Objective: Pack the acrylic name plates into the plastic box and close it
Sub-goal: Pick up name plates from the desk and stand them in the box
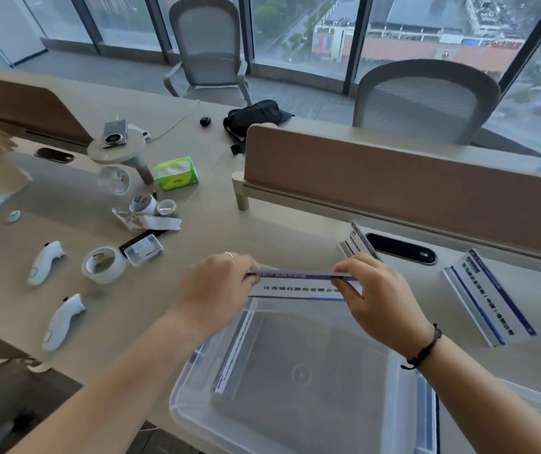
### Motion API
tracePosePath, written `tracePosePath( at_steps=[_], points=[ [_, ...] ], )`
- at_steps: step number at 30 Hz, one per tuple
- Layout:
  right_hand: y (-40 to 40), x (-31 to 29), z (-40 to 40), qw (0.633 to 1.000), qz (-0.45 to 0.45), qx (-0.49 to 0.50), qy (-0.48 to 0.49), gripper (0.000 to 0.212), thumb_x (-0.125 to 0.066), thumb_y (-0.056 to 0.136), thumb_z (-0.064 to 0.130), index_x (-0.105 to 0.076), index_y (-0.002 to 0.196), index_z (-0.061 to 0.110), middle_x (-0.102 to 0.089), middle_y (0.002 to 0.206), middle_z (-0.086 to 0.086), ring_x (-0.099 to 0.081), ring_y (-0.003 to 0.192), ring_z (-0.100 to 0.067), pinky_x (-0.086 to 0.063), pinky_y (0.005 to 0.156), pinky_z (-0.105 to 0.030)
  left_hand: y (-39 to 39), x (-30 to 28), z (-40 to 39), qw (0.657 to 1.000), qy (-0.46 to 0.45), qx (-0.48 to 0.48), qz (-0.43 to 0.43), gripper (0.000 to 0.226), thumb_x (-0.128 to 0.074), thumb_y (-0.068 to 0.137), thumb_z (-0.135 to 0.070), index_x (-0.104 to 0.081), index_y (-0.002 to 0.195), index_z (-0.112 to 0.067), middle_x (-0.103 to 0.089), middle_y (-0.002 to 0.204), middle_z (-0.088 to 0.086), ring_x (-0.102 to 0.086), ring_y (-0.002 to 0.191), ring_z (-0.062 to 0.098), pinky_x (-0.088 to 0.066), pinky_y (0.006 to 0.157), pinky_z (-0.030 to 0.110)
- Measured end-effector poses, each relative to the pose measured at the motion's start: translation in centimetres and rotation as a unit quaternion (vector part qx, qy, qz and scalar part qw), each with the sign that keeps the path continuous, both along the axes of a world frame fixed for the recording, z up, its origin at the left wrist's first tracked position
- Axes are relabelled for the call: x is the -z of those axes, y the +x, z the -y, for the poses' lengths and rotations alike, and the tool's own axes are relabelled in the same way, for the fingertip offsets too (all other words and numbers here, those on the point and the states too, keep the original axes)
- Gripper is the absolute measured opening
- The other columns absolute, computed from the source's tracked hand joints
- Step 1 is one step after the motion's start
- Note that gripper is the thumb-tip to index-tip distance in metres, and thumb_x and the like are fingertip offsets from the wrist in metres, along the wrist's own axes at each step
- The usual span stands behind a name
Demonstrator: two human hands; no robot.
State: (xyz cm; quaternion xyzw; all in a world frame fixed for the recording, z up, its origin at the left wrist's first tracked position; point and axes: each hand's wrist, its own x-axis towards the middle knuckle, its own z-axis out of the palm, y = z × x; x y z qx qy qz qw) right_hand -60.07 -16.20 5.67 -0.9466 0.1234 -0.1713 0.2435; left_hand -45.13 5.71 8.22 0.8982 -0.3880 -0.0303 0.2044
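Nearest the lens, a clear plastic storage box [197,407] sits open on the pale desk [246,231], one plate already stood on edge against its left wall. Left hand [216,286] and right hand [370,290] pinch the ends of a clear acrylic name plate [295,285], long axis running left-right, printed face toward the camera, hovering over the far rim, apparently for lowering in.
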Motion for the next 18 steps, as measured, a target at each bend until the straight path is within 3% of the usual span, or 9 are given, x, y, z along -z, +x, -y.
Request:
tracePosePath(
  at_steps=[11,18],
  points=[
    [-1.2,5.8,-1.0,0.992,-0.096,-0.071,0.028,0.006,-0.070,0.086,0.019,-0.074,0.091,0.020,-0.067,0.088,0.009,-0.065,0.080,-0.014,-0.054,0.070,-0.032,-6.3,5.3,-2.7,0.990,0.117,-0.024,-0.069,0.018,-0.053,0.095,-0.035,-0.067,0.098,-0.025,-0.068,0.096,-0.004,-0.062,0.091,0.021,-0.040,0.068,0.029],
    [0.5,9.3,-1.7,0.977,-0.175,-0.122,-0.006,0.012,-0.062,0.091,0.025,-0.072,0.098,0.025,-0.067,0.101,0.007,-0.059,0.098,-0.018,-0.049,0.076,-0.031,-8.4,9.0,-3.4,0.970,0.177,-0.015,-0.164,0.018,-0.052,0.093,-0.026,-0.062,0.086,-0.014,-0.066,0.088,0.004,-0.061,0.083,0.023,-0.053,0.070,0.035]
  ],
)
